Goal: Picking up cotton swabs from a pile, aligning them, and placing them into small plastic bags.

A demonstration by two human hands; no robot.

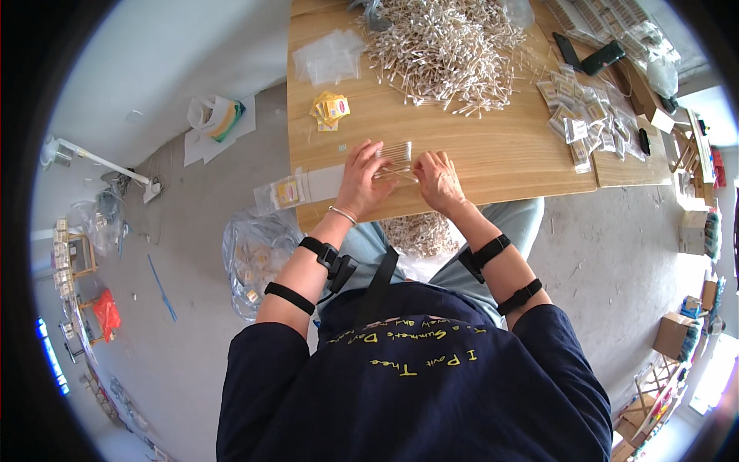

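In the head view, the left hand (362, 181) and the right hand (437, 179) are together near the front edge of the wooden worktop (508, 154), about in the middle of that edge. Between them they hold a small bundle of cotton swabs (394, 156) with pale sticks. The left hand has its fingers curled around the left end of the bundle, and the right hand pinches it from the right side with bent fingers. The bundle is just above the worktop surface; I cannot tell if it touches the wood.

Behind the hands, toward the far edge of the worktop, lies a big loose pile of cotton swabs (443, 50). Near the far left corner is a stack of clear plastic bags (331, 55), and a little closer to the hands lie some yellow labels (329, 109). At the front left corner, one flat packet with a yellow label (289, 190) sticks out over the edge. On the right side of the worktop is a heap of filled small packets (585, 115), with a dark phone (602, 56) behind it.

On the floor to the left of the person stands a clear bag with packets (250, 262).
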